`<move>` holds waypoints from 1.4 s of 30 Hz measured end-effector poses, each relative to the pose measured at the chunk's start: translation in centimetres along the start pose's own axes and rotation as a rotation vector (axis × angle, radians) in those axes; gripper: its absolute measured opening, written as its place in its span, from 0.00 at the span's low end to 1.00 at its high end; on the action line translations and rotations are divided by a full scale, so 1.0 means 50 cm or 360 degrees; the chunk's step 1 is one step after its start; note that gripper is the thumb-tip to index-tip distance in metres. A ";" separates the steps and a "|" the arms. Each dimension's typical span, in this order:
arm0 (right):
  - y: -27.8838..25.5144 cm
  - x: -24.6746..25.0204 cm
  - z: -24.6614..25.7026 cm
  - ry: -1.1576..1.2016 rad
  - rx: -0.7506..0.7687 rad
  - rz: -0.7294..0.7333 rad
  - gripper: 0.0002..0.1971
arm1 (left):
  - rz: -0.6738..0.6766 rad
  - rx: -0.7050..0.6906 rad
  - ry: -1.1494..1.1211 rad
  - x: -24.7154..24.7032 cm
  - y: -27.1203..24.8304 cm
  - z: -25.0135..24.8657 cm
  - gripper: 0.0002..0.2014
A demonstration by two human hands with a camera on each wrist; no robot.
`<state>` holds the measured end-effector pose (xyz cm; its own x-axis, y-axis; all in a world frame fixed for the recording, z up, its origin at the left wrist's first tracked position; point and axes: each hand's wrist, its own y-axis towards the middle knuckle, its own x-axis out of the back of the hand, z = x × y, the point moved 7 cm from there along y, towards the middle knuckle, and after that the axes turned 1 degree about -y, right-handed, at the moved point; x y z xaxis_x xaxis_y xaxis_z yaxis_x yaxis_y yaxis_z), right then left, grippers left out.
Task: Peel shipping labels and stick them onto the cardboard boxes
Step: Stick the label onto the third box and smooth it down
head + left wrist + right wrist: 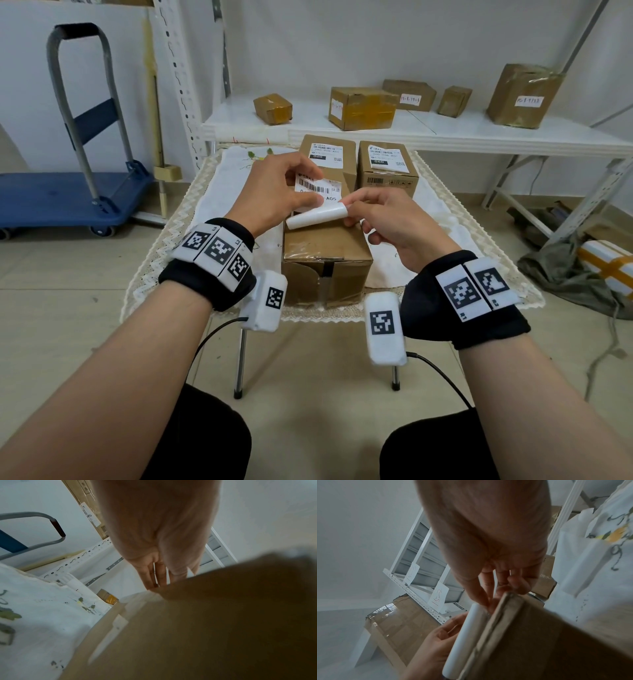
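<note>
Over the brown cardboard box near the table's front, both hands work one shipping label. My left hand pinches the printed label, barcode side up, between thumb and fingers. My right hand pinches the white backing paper, which curls away under the label. In the right wrist view the right hand's fingertips pinch the top of the curled backing paper beside the box. The left wrist view shows my left hand from behind above the blurred box.
Two boxes with labels on top stand at the back of the cloth-covered table. A white shelf behind holds several taped boxes. A blue trolley is at left, and bags lie on the floor at right.
</note>
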<state>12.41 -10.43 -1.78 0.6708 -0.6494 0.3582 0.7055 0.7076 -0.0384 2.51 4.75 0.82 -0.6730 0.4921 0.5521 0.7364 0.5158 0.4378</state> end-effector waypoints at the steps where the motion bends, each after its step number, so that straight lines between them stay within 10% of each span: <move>1: 0.001 0.001 -0.001 -0.0007 -0.0003 -0.0003 0.08 | 0.0005 0.0000 0.0009 -0.001 0.000 0.001 0.17; 42: 0.020 -0.008 -0.020 -0.0068 -0.0089 0.0204 0.13 | 0.0266 0.0113 0.0253 -0.018 -0.011 0.011 0.13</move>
<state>13.10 -9.73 -2.88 0.7467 -0.5413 0.3864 0.6270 0.7667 -0.1376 2.67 4.41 -0.27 -0.5185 0.4611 0.7201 0.8262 0.4871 0.2829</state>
